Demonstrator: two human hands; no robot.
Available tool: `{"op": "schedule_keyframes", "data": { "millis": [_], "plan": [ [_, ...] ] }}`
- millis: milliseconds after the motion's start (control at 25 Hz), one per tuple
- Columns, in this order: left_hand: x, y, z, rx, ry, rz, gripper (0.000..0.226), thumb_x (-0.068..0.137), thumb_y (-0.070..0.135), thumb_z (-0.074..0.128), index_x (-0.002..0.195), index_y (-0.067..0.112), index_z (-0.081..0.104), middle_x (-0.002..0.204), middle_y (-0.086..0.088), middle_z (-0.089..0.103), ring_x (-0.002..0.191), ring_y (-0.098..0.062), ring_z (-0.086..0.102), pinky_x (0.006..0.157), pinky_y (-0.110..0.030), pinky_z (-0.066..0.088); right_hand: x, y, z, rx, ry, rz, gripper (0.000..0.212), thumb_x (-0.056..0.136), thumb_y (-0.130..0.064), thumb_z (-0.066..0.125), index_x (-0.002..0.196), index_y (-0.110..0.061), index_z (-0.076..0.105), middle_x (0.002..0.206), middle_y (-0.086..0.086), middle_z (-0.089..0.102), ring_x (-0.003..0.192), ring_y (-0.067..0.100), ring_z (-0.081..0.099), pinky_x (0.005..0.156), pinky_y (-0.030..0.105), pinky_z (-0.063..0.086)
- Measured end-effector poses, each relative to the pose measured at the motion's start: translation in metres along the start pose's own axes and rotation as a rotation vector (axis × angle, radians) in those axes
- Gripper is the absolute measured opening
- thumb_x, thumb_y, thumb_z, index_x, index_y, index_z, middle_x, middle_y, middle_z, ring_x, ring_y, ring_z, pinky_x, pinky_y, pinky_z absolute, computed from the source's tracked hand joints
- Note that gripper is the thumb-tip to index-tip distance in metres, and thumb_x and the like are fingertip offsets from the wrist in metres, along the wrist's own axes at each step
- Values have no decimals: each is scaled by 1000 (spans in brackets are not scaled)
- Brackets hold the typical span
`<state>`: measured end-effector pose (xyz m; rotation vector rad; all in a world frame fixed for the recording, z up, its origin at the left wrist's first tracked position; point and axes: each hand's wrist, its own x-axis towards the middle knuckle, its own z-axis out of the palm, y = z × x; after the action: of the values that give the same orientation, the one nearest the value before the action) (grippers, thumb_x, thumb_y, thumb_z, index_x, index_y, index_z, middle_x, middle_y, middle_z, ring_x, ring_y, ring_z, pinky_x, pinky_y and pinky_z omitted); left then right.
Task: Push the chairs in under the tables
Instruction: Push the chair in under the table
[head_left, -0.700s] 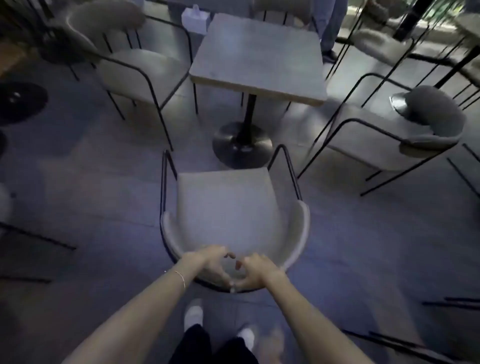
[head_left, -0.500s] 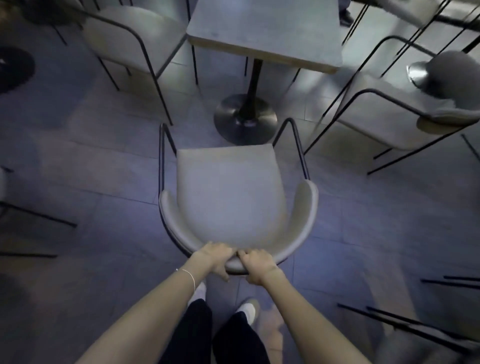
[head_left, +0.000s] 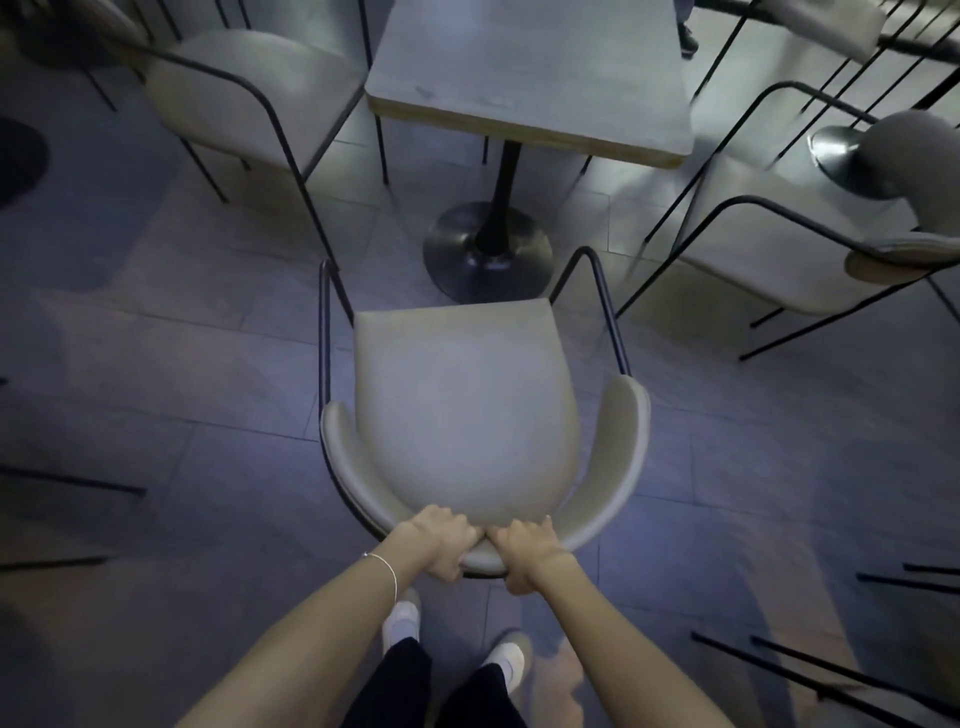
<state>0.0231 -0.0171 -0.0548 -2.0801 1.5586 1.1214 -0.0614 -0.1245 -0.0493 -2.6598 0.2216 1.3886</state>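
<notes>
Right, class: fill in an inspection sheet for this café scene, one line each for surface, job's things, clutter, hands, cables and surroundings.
Surface: grey tiled floor; table top bare where visible.
Job's things: chair facing the table, seat not yet under it, front edge near the table base.
Clutter: nothing seen.
Hands: left hand and right hand both grip the chair's backrest.
Cables: nothing seen.
Surroundings: left chair and right chair flank the table.
</notes>
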Motion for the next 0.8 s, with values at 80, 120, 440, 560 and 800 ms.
{"op": "schedule_keyframes", "data": {
  "millis": [80, 120, 440, 560, 800],
  "plan": [
    [10, -22, -18, -12, 0, -7, 48, 87, 30, 57, 131, 13, 50, 130, -16, 60, 119, -36, 59, 96, -42, 47, 16, 4, -23, 32, 9, 20, 60, 84, -16, 65, 138, -15, 41, 139, 12, 49, 130, 33, 46, 111, 57, 28],
    [16, -34, -28, -19, 2, -12, 49, 87, 31, 57, 132, 14, 51, 130, -16, 60, 119, -36, 59, 96, -42, 48, 26, 7, -36, 48, 13, 27, 60, 83, -16, 65, 138, -15, 41, 140, 12, 49, 130, 33, 46, 111, 57, 29],
    [71, -136, -115, -30, 40, -13, 48, 85, 33, 60, 130, 18, 55, 128, -13, 63, 116, -32, 61, 92, -37, 50, 105, 36, -146, 86, 78, 69, 54, 84, -17, 62, 136, -17, 46, 135, 12, 52, 126, 32, 51, 106, 54, 38],
    [85, -164, -136, -23, 20, 3, 50, 83, 34, 63, 131, 20, 54, 126, -13, 64, 115, -32, 61, 92, -36, 50, 126, 40, -174, 116, 74, 74, 53, 84, -14, 60, 136, -15, 45, 136, 12, 51, 126, 33, 50, 107, 55, 37],
    [87, -176, -142, -65, -57, 18, 62, 81, 40, 68, 136, 19, 50, 130, -11, 62, 117, -31, 60, 94, -36, 49, 131, 32, -182, 131, 5, 65, 56, 83, -14, 60, 136, -16, 44, 137, 14, 51, 128, 34, 48, 109, 60, 31]
  ]
}}
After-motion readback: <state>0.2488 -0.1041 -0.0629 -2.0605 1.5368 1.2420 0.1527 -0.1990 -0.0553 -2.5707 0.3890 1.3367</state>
